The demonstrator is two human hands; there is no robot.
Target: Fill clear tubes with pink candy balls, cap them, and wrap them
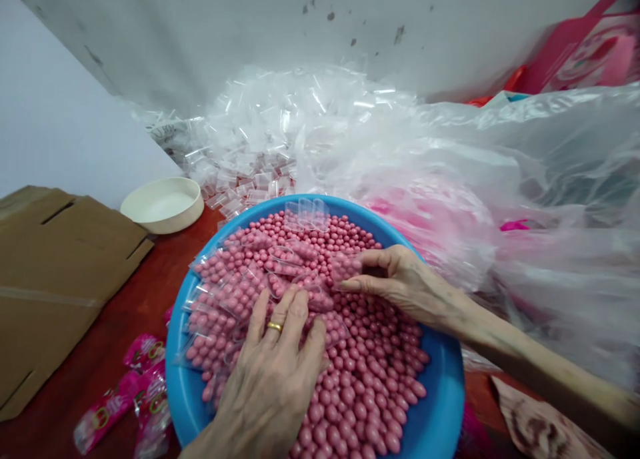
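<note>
R hand (pixel 383 279) pinching clear pkt (pixel 346 267) nr basin (pixel 443 392) rim, L hand (pixel 280 362) spread on filled pkts (pixel 233 295), grasp unclear

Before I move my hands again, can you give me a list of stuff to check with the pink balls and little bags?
1. Right hand has hold of a clear bag: ok.
2. That bag is closed: cannot tell, the fingers and blur hide its edge.
3. Left hand is apart from the right one: ok.
4. Loose pink balls are inside the blue tub: ok.
5. Filled bags are kept off the loose balls: not ok, they share the tub.
</note>
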